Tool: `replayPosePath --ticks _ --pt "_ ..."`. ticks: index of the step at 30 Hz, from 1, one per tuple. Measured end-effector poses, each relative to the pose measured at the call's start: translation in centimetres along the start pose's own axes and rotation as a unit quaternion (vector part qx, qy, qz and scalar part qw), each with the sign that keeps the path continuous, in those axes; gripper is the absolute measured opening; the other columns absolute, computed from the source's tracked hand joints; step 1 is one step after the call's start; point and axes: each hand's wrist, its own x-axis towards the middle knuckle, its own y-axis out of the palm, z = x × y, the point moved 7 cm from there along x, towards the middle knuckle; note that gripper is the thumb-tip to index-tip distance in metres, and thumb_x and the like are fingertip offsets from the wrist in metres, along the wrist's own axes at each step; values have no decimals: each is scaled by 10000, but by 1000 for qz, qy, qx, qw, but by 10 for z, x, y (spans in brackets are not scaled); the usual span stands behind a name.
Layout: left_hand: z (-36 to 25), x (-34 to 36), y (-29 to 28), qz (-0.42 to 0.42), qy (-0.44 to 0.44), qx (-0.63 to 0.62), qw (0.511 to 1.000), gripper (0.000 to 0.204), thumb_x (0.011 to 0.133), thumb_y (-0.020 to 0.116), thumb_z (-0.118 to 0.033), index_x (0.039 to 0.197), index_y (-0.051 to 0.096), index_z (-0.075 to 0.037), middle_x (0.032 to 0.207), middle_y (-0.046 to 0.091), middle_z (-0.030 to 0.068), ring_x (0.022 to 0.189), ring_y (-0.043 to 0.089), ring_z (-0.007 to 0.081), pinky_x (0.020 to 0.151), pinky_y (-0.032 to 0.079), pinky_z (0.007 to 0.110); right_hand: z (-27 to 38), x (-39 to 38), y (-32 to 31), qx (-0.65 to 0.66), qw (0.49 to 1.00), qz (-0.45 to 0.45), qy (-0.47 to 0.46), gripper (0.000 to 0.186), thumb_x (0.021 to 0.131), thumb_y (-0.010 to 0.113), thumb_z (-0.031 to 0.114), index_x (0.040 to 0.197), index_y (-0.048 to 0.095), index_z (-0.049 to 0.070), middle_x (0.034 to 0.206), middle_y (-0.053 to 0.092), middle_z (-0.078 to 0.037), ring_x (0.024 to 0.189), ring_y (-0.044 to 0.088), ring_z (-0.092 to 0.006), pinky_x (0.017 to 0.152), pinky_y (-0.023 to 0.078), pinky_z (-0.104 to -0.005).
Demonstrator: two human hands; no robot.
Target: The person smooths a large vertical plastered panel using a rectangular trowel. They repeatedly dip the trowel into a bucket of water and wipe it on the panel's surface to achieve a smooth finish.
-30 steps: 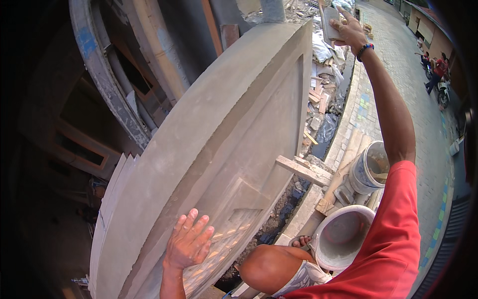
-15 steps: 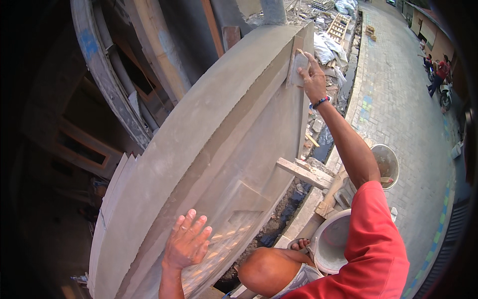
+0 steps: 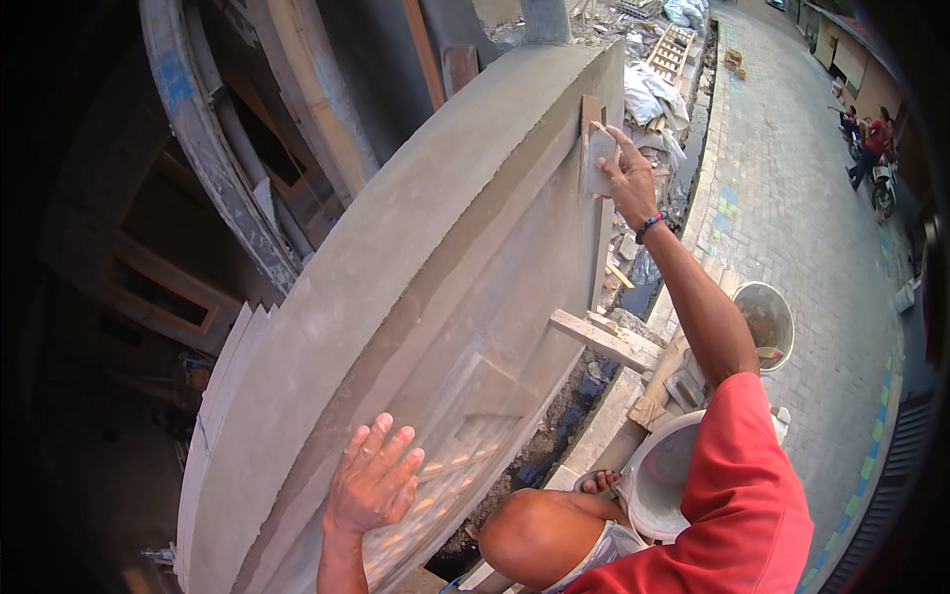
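My right hand [image 3: 632, 182] grips a plastering float [image 3: 602, 163], a flat board with a pale grip. The float lies against the outer face of a curved grey cement wall [image 3: 396, 213], near its far end and below the top edge. Down at the near end, my left hand [image 3: 374, 477] is open with fingers spread, holding nothing. It is over the lower face of the wall; whether the palm touches it, I cannot tell. A rough ridge of plaster runs along the wall under its smooth top band.
A wooden brace [image 3: 606, 340] juts from the wall over a wet ditch [image 3: 564, 436]. Beside my bent knee [image 3: 539, 535] stands a mortar bucket [image 3: 658, 475], with another bucket [image 3: 765, 322] beyond. Sacks [image 3: 648, 99] and rubble lie past the wall; people sit by a motorbike across the paved lane.
My right hand and the float have shifted slightly down and to the right along the wall's far end. My left hand has hardly moved.
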Motion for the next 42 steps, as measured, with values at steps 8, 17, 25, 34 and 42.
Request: replayPosePath --ticks 8,17,25,34,42 --pt "-3 0 -2 10 0 13 1000 294 817 660 -172 1105 695 -128 1324 616 106 1382 434 347 1190 235 463 66 24 -7 -31 999 -28 -15 562 872 669 99 1407 524 194 934 663 -95 670 543 -134 652 488 -319" --pt "-2 -1 -1 -4 7 9 1000 290 823 663 -181 1107 686 -126 1326 610 108 1373 444 342 1185 245 465 66 33 -19 40 999 -26 -6 538 931 607 59 1444 460 132 902 674 -88 738 640 -115 576 584 -295" --pt "-2 -1 -3 -2 6 8 1000 300 805 684 -176 1102 687 -135 1324 614 105 1374 445 336 1190 240 463 -12 -29 -7 77 996 6 34 546 916 616 56 1431 474 165 963 688 -117 854 679 -156 668 600 -307" --pt "-1 0 -2 3 -1 14 1000 284 805 682 -180 1085 697 -137 1306 628 97 1373 447 330 1191 236 451 8 9 10 83 987 12 134 538 886 662 108 1399 521 192 923 648 -110 770 637 -160 549 606 -334" --pt "-2 -2 -2 -6 1 21 1000 278 803 677 -178 1077 704 -136 1296 633 95 1368 454 331 1193 232 445 33 44 -39 145 980 -6 134 550 963 574 104 1482 395 134 971 674 -106 739 667 -145 568 607 -314"
